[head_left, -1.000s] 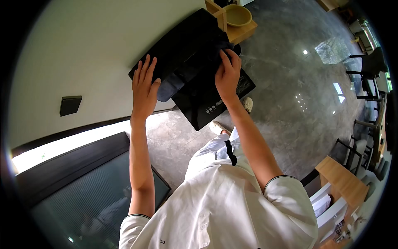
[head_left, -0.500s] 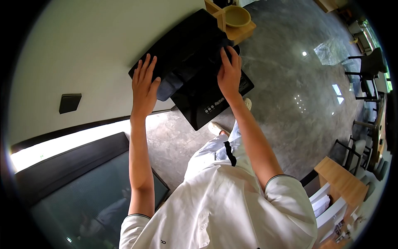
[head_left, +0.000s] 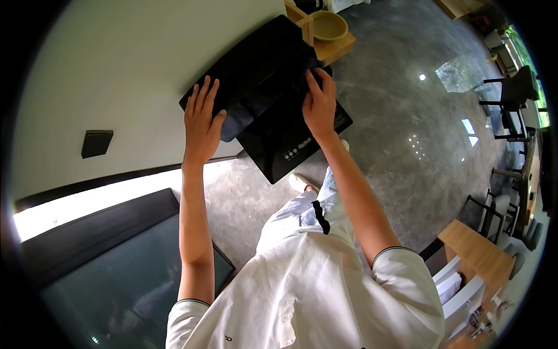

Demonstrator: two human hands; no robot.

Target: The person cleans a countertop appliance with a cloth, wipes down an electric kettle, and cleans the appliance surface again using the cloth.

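A black appliance [head_left: 273, 148] with a glossy panel and small white markings stands against the wall. Its raised back part [head_left: 250, 64] is also black. Across it lies a dark cloth [head_left: 237, 121], its outline hard to make out against the black. My left hand [head_left: 200, 128] rests at the appliance's left end, fingers stretched out and thumb beside the cloth. At the other end, my right hand [head_left: 319, 107] has its fingers bent onto dark, bunched fabric, apparently the same cloth. The fingertips partly cover that fabric.
A yellow bowl [head_left: 329, 27] sits on a wooden stand [head_left: 337, 49] just past the appliance. A black wall plate [head_left: 97, 143] is at left, above a dark glass-fronted unit [head_left: 116, 273]. Chairs [head_left: 517, 87] and a wooden-topped cabinet [head_left: 476, 247] stand at right on the grey floor.
The view has shifted slightly. Both hands keep nearly the same places on the appliance, with the right fingers a little lower on the dark fabric.
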